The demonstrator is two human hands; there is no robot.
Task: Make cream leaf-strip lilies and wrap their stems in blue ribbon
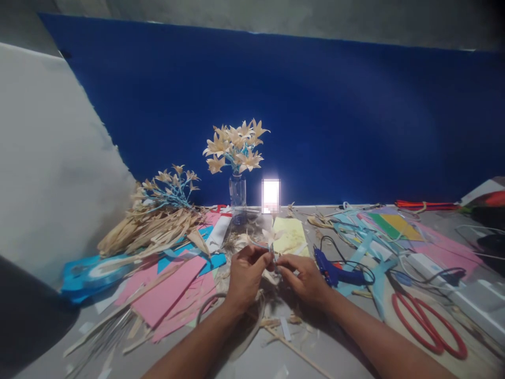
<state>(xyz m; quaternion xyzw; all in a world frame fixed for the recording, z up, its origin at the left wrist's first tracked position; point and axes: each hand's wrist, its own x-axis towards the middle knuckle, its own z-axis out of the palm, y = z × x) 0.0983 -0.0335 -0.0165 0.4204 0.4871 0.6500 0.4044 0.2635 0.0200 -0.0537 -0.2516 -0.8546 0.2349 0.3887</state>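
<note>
My left hand (248, 271) is closed in a pinch around the thin stem of a pale dried-husk flower (272, 236), whose petals stand up above the fingers. Close against it from the right, my right hand (302, 278) has thumb and fingers pressed together at the same stem, just below the bloom. The exact spot where the fingertips meet is partly hidden. To the right of my right hand lies a blue glue gun (335, 271). Behind the hands is a yellow sheet (291, 237), and past it a clear vase (237, 199) holds finished-looking husk flowers (236, 145).
Dried husks (145, 229) and a second flower bunch (169, 184) lie at the back left. Pink paper (171, 292) and blue tape (90, 273) are at the left. Red-handled scissors (430, 323) and a white power strip (428, 268) lie right. A bright light (271, 195) stands behind.
</note>
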